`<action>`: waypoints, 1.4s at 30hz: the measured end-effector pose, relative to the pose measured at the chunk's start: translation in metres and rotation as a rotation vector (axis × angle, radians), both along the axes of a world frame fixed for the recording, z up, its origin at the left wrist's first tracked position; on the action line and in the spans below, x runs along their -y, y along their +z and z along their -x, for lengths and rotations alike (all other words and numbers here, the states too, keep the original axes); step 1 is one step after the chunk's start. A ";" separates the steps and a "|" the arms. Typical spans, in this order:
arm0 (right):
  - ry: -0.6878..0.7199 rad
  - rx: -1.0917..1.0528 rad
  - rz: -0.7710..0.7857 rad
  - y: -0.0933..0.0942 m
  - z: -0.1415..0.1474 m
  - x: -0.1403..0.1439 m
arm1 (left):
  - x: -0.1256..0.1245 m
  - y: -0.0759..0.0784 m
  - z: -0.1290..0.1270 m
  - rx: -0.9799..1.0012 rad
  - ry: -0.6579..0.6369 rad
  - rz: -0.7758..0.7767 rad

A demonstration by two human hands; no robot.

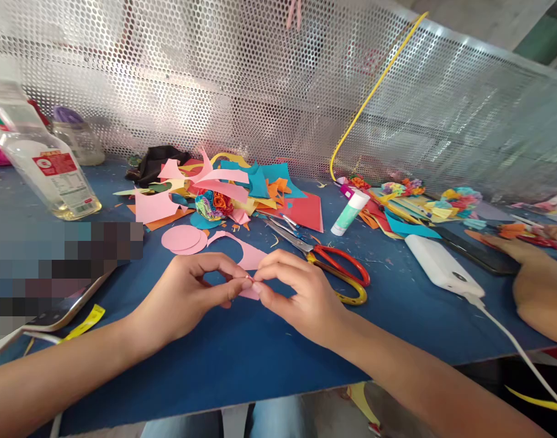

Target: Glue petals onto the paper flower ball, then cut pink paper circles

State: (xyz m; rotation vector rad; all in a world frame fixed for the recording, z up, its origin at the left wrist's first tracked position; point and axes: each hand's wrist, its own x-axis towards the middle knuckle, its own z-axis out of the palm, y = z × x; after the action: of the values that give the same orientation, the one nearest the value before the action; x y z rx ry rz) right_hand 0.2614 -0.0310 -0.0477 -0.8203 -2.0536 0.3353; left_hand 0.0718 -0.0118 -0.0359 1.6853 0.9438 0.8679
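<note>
My left hand [187, 295] and my right hand [296, 292] meet over the blue table [241, 353], fingertips pinched together on a small pink paper piece [248, 291]. A larger pink paper cut-out [248, 252] lies just behind the fingers. Two pink paper circles [182, 238] rest to the left of it. Red-and-yellow-handled scissors [337, 271] lie right of my right hand, blades pointing up-left.
A heap of coloured paper scraps [227, 188] with paper flowers [213, 204] sits behind. A glue stick [350, 212], white power bank [442, 264] with cable, black phone [481, 252], plastic bottle [50, 173] and jar [77, 137] surround. Another person's hand [540, 298] rests at the right edge. Perforated metal screen [278, 79] behind.
</note>
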 end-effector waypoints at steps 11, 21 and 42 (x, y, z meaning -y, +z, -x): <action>0.006 -0.060 0.104 0.001 0.002 0.000 | 0.001 -0.001 0.000 -0.055 0.102 -0.135; 0.014 -0.109 0.197 0.000 0.001 0.000 | 0.004 0.004 0.006 -0.115 -0.009 -0.249; 0.026 -0.099 0.117 -0.005 0.002 -0.002 | -0.001 -0.004 0.002 -0.047 0.002 -0.052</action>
State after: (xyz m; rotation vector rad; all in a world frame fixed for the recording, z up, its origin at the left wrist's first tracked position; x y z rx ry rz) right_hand 0.2590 -0.0295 -0.0524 -0.8310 -1.9686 0.5047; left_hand 0.0701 -0.0107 -0.0398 1.7565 0.9621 0.8634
